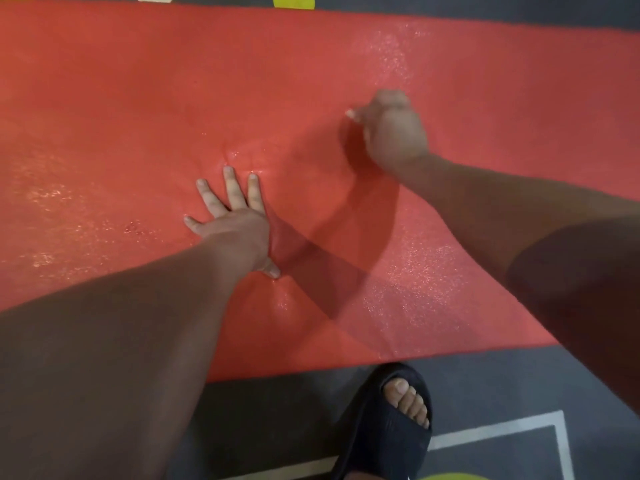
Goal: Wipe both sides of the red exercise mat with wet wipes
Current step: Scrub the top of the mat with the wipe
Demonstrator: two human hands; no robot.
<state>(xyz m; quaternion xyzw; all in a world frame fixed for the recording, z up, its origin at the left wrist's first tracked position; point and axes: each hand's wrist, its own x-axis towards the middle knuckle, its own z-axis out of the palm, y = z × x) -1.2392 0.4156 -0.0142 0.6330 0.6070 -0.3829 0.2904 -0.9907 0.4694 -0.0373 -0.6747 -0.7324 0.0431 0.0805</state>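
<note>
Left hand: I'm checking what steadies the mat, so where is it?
Head view: the left hand lies flat on the red mat, left of centre, nearer the person than the right hand.

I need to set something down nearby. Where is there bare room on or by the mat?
Bare: the red mat left of the left hand, and its stretch right of the right hand; also grey floor right of the black sandal. Crowded: between the two hands.

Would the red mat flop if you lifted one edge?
Probably flop: the red mat puckers into soft creases by the left hand pressing it. It looks thin at its near edge, so likely light. The shiny wet patches may make it slippery.
</note>
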